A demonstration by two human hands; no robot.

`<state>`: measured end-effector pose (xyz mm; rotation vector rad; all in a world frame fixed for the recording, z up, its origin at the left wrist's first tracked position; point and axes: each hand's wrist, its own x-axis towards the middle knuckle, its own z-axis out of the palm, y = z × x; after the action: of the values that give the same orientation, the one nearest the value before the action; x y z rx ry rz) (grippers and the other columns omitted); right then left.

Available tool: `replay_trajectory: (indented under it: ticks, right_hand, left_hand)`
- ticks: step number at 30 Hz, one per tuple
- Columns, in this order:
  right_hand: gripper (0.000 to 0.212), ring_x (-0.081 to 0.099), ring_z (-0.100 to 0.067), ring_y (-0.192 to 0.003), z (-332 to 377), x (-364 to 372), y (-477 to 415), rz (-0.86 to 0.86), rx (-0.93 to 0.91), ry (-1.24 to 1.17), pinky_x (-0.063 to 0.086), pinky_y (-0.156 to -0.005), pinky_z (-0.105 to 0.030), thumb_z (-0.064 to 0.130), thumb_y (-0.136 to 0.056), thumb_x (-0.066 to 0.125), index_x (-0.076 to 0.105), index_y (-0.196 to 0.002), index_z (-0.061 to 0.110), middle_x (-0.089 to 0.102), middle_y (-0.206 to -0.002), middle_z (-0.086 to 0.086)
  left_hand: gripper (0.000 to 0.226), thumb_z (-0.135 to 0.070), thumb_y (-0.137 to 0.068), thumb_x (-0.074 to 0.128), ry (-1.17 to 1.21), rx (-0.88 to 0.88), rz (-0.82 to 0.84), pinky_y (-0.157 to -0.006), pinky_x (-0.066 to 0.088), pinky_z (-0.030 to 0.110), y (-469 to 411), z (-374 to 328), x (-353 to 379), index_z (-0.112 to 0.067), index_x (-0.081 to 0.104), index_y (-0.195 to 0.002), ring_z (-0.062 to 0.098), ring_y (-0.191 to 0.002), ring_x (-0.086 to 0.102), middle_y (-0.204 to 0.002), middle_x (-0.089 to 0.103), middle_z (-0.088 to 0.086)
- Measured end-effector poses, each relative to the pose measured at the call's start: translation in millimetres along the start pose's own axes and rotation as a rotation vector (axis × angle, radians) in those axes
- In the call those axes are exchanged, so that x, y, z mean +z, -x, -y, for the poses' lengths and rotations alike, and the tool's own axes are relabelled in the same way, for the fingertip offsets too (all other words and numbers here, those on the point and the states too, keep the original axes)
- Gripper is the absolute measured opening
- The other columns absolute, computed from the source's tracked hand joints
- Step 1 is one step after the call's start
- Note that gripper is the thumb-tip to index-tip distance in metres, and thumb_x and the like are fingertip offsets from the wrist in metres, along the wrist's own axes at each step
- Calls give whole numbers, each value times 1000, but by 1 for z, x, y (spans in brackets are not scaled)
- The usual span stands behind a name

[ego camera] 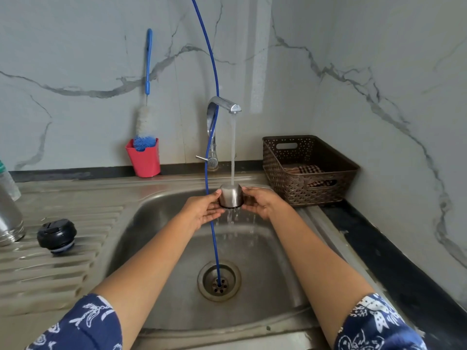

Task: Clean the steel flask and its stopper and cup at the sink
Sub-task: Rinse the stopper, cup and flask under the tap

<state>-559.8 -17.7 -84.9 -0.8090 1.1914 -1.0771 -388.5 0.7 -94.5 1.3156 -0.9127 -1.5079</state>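
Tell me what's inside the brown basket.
Inside the brown basket, a checked cloth lies at the bottom. Whatever sits under it or behind the near wall is hidden.

No text, label, brand or number can be read anywhere in the view. The black round stopper [56,235] on the left draining board bears raised marks on its top, too small and blurred to make out.

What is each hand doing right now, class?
Left hand: holding the cup under the tap water.
Right hand: holding the same cup from the other side.
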Motion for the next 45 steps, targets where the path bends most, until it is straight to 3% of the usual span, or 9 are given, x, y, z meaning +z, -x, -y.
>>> replay_trajectory:
  ticks: [4, 12, 18, 23, 29, 36, 39, 42, 45]
  right_hand:
    - [9, 60, -15, -75, -1, 0, 1, 15, -12, 21, 52, -69, -29, 8, -93, 58, 60, -85, 11, 63, -81, -5]
    - [9, 60, -17, -73, -1, -5, 2, 1, 62, 37, 53, -66, -27, 13, -91, 61, 60, -84, 7, 63, -80, -7]
    - [14, 61, -19, -71, 1, -8, 3, 23, 156, 48, 55, -48, -24, 20, -88, 65, 60, -91, 7, 63, -84, -9]
    - [16, 65, -19, -81, -1, -6, 1, 44, 55, -6, 56, -57, -26, 10, -85, 67, 62, -100, 7, 66, -93, -11]
    - [23, 63, -16, -80, -2, -2, 1, 99, -67, 8, 56, -64, -24, -2, -84, 65, 58, -102, 11, 65, -91, -5]
    - [50, 64, -17, -91, -1, -10, 4, 191, -148, 66, 53, -73, -21, -9, -80, 64, 52, -128, 2, 65, -110, -8]
    - [53, 63, -23, -101, -2, -5, 6, 191, -178, 111, 55, -83, -29, -7, -76, 70, 53, -124, 8, 63, -116, -12]
    - [57, 57, -26, -110, -6, 2, 6, 134, -222, 243, 50, -96, -42, -3, -71, 77, 50, -119, 14, 59, -120, -12]
    - [70, 54, -21, -111, -8, 8, 7, 109, -281, 340, 52, -91, -35, 0, -68, 80, 48, -130, 9, 55, -119, -6]
  left_hand:
    - [34, -36, -81, 72, -20, -23, 0, -63, 55, 26, -1, 0, -1, -5, 65, -95, 21, -78, 68, -89, 70, 13]
    - [23, -25, -82, 73, 25, -20, -6, -52, 56, 19, 1, -4, 4, -7, 63, -93, 18, -73, 66, -90, 67, 12]
    - [32, -7, -86, 67, 29, 0, 69, -65, 57, 23, 2, -4, 3, -3, 60, -117, 19, -81, 65, -94, 66, 11]
    - [34, -8, -91, 62, 91, 36, 91, -83, 52, 32, 1, -6, 7, -11, 57, -124, 17, -86, 64, -94, 67, 5]
    - [42, -5, -89, 64, 100, 58, 63, -77, 52, 31, 0, -2, 8, -13, 52, -128, 17, -82, 65, -93, 67, 5]
    - [44, -1, -88, 63, -33, 122, 99, -91, 47, 32, 1, 0, 8, -7, 53, -130, 14, -94, 63, -97, 68, 1]
    - [50, 2, -86, 63, -70, 171, 92, -88, 49, 30, 0, 2, 6, -9, 51, -134, 16, -105, 61, -110, 66, -1]
    - [51, 6, -86, 62, -103, 226, 67, -86, 49, 29, 1, 5, 5, -10, 51, -134, 12, -99, 62, -115, 63, -1]
    - [50, 6, -87, 61, -137, 277, 50, -86, 50, 28, 5, 7, 4, -11, 53, -132, 11, -96, 62, -116, 63, 0]
